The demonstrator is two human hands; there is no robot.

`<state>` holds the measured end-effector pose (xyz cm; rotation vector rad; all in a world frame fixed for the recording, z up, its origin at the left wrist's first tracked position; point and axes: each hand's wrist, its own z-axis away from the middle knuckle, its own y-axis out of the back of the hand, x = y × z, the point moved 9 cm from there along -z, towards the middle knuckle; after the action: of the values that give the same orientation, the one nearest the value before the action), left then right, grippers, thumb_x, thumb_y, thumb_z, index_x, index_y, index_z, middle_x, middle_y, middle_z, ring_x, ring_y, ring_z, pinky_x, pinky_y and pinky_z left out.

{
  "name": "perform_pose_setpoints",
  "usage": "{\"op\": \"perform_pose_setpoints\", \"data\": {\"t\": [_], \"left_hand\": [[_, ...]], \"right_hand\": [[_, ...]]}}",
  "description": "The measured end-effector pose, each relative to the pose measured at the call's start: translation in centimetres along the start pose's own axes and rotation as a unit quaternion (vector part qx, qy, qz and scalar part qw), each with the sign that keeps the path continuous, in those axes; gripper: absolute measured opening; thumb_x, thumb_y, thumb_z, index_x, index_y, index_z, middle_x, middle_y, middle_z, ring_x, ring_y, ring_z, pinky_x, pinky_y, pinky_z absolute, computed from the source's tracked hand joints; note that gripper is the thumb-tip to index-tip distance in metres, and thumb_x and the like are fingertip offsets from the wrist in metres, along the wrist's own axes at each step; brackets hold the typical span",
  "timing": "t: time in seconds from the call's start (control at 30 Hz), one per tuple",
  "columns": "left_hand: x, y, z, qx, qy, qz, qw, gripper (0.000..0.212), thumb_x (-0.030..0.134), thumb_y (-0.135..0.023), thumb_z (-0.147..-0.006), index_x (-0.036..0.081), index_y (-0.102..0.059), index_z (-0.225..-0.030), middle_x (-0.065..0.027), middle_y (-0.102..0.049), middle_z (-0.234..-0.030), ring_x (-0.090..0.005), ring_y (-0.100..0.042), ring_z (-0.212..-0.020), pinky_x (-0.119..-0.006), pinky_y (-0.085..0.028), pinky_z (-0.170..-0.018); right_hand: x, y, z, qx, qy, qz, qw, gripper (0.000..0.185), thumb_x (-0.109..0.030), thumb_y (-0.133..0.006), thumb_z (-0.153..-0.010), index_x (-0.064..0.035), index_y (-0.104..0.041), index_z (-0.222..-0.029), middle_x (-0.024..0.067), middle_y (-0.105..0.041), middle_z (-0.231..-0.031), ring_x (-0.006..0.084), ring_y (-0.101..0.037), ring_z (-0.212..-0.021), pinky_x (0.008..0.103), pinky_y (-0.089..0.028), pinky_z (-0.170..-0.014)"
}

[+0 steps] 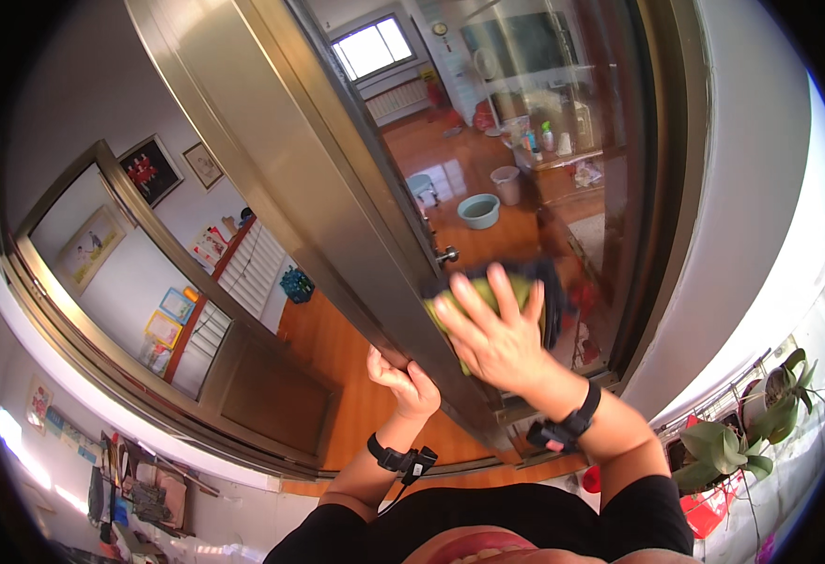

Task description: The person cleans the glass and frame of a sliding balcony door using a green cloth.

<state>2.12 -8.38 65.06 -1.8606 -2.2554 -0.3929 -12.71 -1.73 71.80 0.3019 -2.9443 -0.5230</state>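
My right hand [497, 335], fingers spread and a little blurred, lies flat on a yellow-green cloth [490, 296] and presses it against the glass pane [560, 211] of a metal-framed door. Close to the left of it, my left hand [405, 388] grips the edge of the door's metal frame [328, 211] with bent fingers. Beyond the cloth, a small door knob [448, 254] shows at the inner side of the frame. Both wrists wear black straps with small devices.
Behind the glass, a light blue basin [479, 211] and a pale bucket [505, 185] stand on the wooden floor. Another door leaf [271, 395] is at left. Potted orchids [722, 451] stand on a rack at right, near my right elbow. Clutter [152, 493] lies at lower left.
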Motion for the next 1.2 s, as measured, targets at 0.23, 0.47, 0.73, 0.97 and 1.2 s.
{"op": "perform_pose_setpoints", "data": {"t": [0.23,0.47,0.73,0.97,1.2], "left_hand": [[0.6,0.4,-0.2,0.001,0.01,-0.014,1.0,0.058,0.014,-0.04,-0.096,-0.003,-0.008,-0.141,-0.0273,-0.023,-0.141,-0.0344,-0.03,-0.13,-0.047,-0.022,-0.112],[0.6,0.5,0.4,-0.008,-0.015,0.035,0.999,0.062,0.014,-0.046,-0.096,0.0,-0.007,-0.142,-0.0278,-0.026,-0.143,-0.0348,-0.036,-0.127,-0.049,-0.026,-0.108],[-1.1,0.4,0.8,-0.015,-0.015,0.048,0.999,0.057,0.016,-0.045,-0.096,0.0,-0.012,-0.14,-0.0259,-0.03,-0.138,-0.0341,-0.037,-0.122,-0.048,-0.029,-0.103],[0.4,-0.7,0.2,-0.007,-0.039,0.073,0.997,0.062,0.006,-0.047,-0.086,0.004,-0.016,-0.139,-0.0237,-0.033,-0.134,-0.036,-0.037,-0.12,-0.05,-0.028,-0.103],[-0.2,-0.2,0.7,-0.013,-0.037,0.073,0.997,0.059,0.011,-0.049,-0.089,0.002,-0.017,-0.138,-0.0248,-0.032,-0.133,-0.0362,-0.038,-0.118,-0.048,-0.032,-0.099]], "right_hand": [[-1.4,-4.2,13.7,-0.013,0.015,-0.03,0.999,0.043,-0.03,-0.074,-0.072,-0.0282,-0.065,-0.114,-0.0035,-0.056,-0.13,0.032,-0.033,-0.134,0.0485,-0.028,-0.085],[-0.2,1.2,1.5,0.01,-0.002,0.008,1.0,0.053,-0.028,-0.067,-0.078,-0.0298,-0.059,-0.131,-0.0053,-0.05,-0.143,0.0263,-0.039,-0.135,0.0564,-0.032,-0.099],[1.1,10.2,-22.4,0.164,0.066,0.033,0.984,0.051,-0.021,-0.055,-0.091,-0.0162,-0.047,-0.142,0.0072,-0.044,-0.147,0.0354,-0.032,-0.139,0.0662,-0.016,-0.108],[4.0,16.9,-41.2,0.306,0.102,0.139,0.936,0.049,-0.03,-0.037,-0.095,-0.013,-0.044,-0.14,0.0102,-0.046,-0.144,0.0374,-0.039,-0.135,0.0631,-0.024,-0.109],[8.0,19.7,-49.3,0.219,0.105,0.156,0.957,0.053,-0.047,-0.034,-0.096,-0.0198,-0.05,-0.139,0.0144,-0.051,-0.14,0.0335,-0.04,-0.135,0.0583,-0.025,-0.11]]}}
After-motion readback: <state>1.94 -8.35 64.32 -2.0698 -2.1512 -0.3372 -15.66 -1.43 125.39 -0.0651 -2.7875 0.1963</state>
